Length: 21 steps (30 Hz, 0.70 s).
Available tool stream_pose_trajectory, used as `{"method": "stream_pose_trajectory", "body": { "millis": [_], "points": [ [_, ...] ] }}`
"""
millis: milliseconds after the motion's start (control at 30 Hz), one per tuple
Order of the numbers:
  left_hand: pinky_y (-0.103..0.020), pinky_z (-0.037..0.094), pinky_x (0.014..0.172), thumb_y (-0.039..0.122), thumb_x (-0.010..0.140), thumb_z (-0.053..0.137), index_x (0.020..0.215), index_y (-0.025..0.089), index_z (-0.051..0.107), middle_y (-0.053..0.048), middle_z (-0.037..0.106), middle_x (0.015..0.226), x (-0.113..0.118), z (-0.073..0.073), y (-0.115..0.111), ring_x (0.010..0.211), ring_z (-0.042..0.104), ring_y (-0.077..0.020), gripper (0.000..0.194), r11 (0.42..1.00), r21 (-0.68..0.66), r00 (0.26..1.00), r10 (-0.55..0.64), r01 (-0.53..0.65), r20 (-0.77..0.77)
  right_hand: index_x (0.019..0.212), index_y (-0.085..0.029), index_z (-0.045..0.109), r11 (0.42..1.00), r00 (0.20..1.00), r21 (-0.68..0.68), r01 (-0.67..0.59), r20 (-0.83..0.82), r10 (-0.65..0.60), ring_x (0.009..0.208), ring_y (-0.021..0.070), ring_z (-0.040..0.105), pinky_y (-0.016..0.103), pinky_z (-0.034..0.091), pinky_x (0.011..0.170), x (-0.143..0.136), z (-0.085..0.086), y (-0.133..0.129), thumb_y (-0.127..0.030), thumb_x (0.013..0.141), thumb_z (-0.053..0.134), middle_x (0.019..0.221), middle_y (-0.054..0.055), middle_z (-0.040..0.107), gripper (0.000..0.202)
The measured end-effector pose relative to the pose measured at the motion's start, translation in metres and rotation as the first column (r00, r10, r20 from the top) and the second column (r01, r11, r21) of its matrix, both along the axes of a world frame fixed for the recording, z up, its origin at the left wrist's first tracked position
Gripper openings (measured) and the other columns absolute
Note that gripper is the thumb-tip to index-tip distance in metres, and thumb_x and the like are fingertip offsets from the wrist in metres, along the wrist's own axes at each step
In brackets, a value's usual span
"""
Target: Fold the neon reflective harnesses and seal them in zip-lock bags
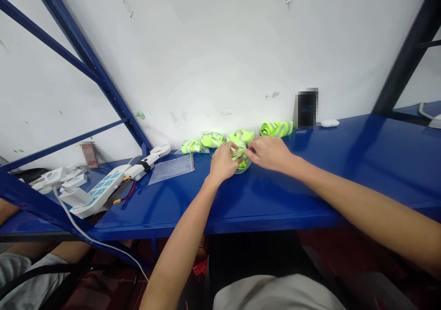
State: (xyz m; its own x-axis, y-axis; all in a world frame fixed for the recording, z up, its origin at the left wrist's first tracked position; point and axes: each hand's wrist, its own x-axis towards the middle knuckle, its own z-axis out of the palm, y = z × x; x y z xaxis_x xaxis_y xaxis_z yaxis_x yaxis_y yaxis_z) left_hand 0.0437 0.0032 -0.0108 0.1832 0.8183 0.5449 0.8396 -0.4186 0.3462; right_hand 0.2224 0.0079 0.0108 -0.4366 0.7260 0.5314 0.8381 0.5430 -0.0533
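Both hands meet over a clear plastic bag with a folded neon yellow-green bundle [244,163] inside, near the middle of the blue table. My left hand [223,160] pinches the bag's top edge from the left. On the right, my right hand [268,153] has its fingers closed on the same edge. Just behind are more bagged neon bundles, one [192,146] at the left, one [212,139] beside it and another [241,136] close to my hands. A rolled neon bundle with grey stripes [276,129] lies behind my right hand.
A flat clear bag [172,168] lies left on the blue table [275,200]. Beyond it are a white fan [160,150], a power strip [103,190] and cables. A blurred dark object [306,109] and white case [330,123] stand back right. Another person's legs [51,255] show lower left.
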Motion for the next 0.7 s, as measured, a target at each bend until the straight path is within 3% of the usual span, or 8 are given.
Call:
{"method": "stream_pose_trajectory", "body": {
  "millis": [67,133,233,367,467,533,633,700],
  "points": [
    [-0.033,0.045,0.068,0.027,0.073,0.074,0.097,0.023,0.059,-0.004,0.063,0.083,0.002,0.001,0.0,0.078,0.061,-0.0235,0.029,1.0,-0.025,1.0,0.019,-0.02,-0.015,0.058,-0.016,0.054,1.0,1.0,-0.004,-0.003,-0.009,0.003,0.052,0.0137,0.042,0.03,0.017,0.055,0.0,-0.001,0.0,-0.028,0.087,0.048,0.062,0.008,0.058,0.032],
    [-0.033,0.043,0.066,0.026,0.076,0.069,0.099,0.024,0.058,-0.004,0.062,0.079,0.003,0.0,0.001,0.076,0.06,-0.0244,0.025,0.999,-0.009,0.997,0.038,-0.039,-0.071,0.058,-0.017,0.05,0.99,0.991,-0.053,-0.13,-0.019,0.129,0.052,0.0127,0.039,0.03,0.018,0.056,-0.002,-0.004,0.0,-0.024,0.087,0.047,0.059,0.005,0.053,0.03],
    [-0.036,0.043,0.072,0.017,0.076,0.063,0.091,0.023,0.059,-0.007,0.06,0.083,0.004,-0.003,0.002,0.084,0.057,-0.0274,0.017,0.991,0.122,0.98,0.068,-0.045,-0.187,0.063,-0.018,0.046,0.912,0.918,-0.111,-0.396,-0.047,0.393,0.054,0.0123,0.038,0.029,0.022,0.057,-0.006,-0.012,-0.001,-0.021,0.088,0.045,0.062,0.003,0.052,0.025],
    [-0.035,0.041,0.073,0.015,0.075,0.059,0.079,0.023,0.054,-0.007,0.058,0.083,0.003,-0.003,0.001,0.085,0.055,-0.0259,0.01,0.972,0.231,0.98,0.076,-0.032,-0.185,0.067,-0.019,0.043,0.852,0.844,-0.051,-0.521,-0.179,0.506,0.059,0.0131,0.04,0.028,0.028,0.06,-0.008,-0.013,-0.003,-0.02,0.089,0.042,0.066,0.001,0.049,0.022],
    [-0.032,0.037,0.066,0.019,0.075,0.062,0.073,0.024,0.047,-0.003,0.052,0.07,0.002,0.002,0.0,0.073,0.053,-0.0224,0.015,0.96,0.253,0.991,0.131,-0.117,-0.037,0.074,-0.02,0.044,0.858,0.819,0.038,-0.512,-0.279,0.501,0.066,0.0151,0.045,0.029,0.035,0.065,-0.008,-0.012,-0.006,-0.024,0.091,0.042,0.074,0.003,0.051,0.017],
    [-0.03,0.034,0.063,0.021,0.075,0.063,0.069,0.023,0.041,0.001,0.044,0.061,0.0,0.005,0.002,0.065,0.048,-0.019,0.023,0.94,0.249,0.967,0.198,-0.235,0.162,0.089,-0.019,0.049,0.894,0.837,0.033,-0.448,-0.338,0.431,0.073,0.0181,0.051,0.031,0.04,0.069,-0.01,-0.014,-0.008,-0.033,0.088,0.052,0.086,0.005,0.056,0.014],
    [-0.026,0.033,0.06,0.03,0.079,0.064,0.066,0.022,0.034,0.004,0.037,0.059,-0.005,0.006,0.005,0.059,0.042,-0.0134,0.034,0.94,0.172,0.855,0.178,-0.294,0.487,0.129,-0.021,0.042,0.917,0.863,-0.059,-0.395,-0.366,0.348,0.095,0.0269,0.059,0.039,0.048,0.079,-0.015,-0.023,-0.007,-0.047,0.079,0.067,0.122,0.013,0.055,0.062],
    [-0.023,0.034,0.058,0.035,0.079,0.064,0.071,0.022,0.036,0.006,0.039,0.062,-0.007,0.004,0.006,0.058,0.041,-0.0107,0.032,0.983,0.104,0.777,0.054,-0.153,0.628,0.146,-0.025,0.027,0.89,0.849,-0.099,-0.444,-0.365,0.383,0.115,0.032,0.056,0.045,0.048,0.092,-0.018,-0.031,-0.004,-0.05,0.077,0.07,0.14,0.016,0.044,0.086]
  ]
}}
